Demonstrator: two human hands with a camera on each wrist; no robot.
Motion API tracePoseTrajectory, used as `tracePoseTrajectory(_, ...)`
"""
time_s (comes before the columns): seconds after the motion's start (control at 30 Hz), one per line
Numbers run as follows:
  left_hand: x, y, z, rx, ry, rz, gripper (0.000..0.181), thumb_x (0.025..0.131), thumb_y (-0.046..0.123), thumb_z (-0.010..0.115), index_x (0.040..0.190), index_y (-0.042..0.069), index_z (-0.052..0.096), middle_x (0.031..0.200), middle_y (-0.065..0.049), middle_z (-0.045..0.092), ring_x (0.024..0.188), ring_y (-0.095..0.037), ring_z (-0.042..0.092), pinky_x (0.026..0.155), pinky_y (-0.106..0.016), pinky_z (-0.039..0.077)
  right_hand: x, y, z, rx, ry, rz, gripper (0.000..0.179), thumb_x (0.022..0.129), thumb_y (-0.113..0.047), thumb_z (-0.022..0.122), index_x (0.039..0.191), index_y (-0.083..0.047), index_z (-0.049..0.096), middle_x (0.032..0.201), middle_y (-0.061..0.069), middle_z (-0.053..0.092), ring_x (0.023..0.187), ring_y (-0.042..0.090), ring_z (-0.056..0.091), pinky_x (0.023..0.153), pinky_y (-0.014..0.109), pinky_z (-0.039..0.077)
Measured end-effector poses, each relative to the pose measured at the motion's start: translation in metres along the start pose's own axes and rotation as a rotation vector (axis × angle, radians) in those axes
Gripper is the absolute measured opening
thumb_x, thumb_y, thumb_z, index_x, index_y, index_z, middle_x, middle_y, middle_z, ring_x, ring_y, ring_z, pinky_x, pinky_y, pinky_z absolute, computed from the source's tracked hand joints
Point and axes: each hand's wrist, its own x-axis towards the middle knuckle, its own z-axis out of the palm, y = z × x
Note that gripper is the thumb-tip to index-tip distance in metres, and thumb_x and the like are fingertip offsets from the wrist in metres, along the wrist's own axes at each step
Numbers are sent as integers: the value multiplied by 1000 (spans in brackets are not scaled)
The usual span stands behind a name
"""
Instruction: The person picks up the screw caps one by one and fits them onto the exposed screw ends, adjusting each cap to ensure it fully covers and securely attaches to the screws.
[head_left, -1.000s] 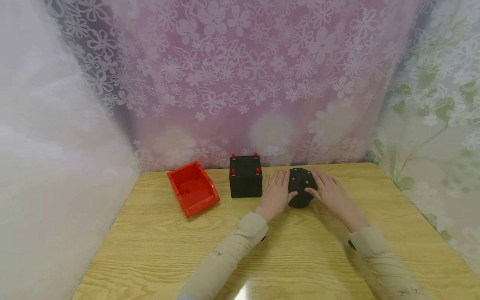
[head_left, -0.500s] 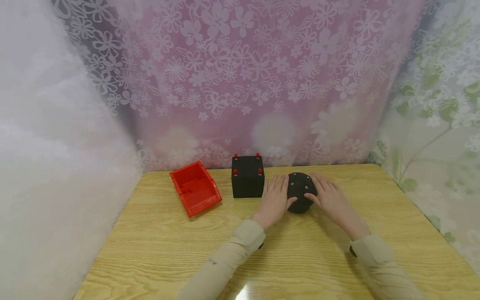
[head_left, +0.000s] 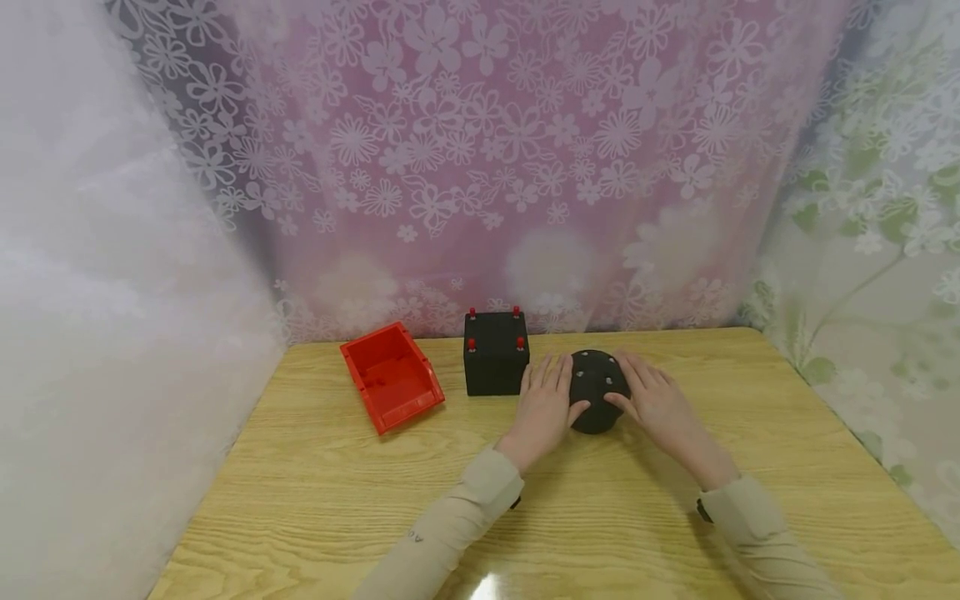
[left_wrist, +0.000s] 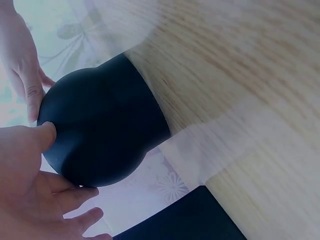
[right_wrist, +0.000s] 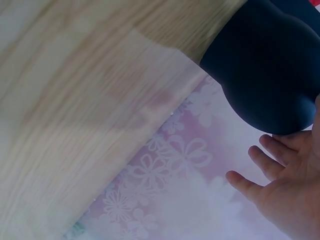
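A black rounded block (head_left: pixel 597 393) with several small metal studs on its top stands right of the table's middle. My left hand (head_left: pixel 542 414) holds its left side, thumb at the front and fingers stretched along the flank. From the other side my right hand (head_left: pixel 666 414) holds it the same way. In the left wrist view the black block (left_wrist: pixel 100 120) shows a bulging upper body and a narrower flat-ended base, with the left thumb (left_wrist: pixel 47 135) on its surface. In the right wrist view some fingers (right_wrist: pixel 245 185) of the right hand stand apart from it.
A black square box (head_left: pixel 497 371) with red-capped posts on top stands just left of my left hand. Farther left, a red open bin (head_left: pixel 397 387) lies on the wooden table (head_left: pixel 337 508). A floral curtain (head_left: pixel 480 183) hangs behind the table.
Both hands have drawn the black rounded block a little toward me and slightly to the left. The black square box and red bin have stayed in place.
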Motion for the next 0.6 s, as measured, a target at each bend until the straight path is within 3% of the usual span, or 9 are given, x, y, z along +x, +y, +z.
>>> tracePoseTrajectory(0.3,-8,-3,-2,-64,4,-2,76,105,54,41,162,9,20,165,-6,30,154,-26,21,122,-52,24,-2,-6,0,25,-26,16,72,98,-35,65,152,5,38,148,28,45,127,49,51,101,67,42)
tracePoseTrajectory(0.6,-12,-4,-1,-68,22,-1,76,105,53,42,162,9,21,164,-6,32,153,-28,24,122,-52,25,-3,-9,1,29,-19,9,72,99,-36,64,151,6,38,148,28,45,126,49,52,99,68,43)
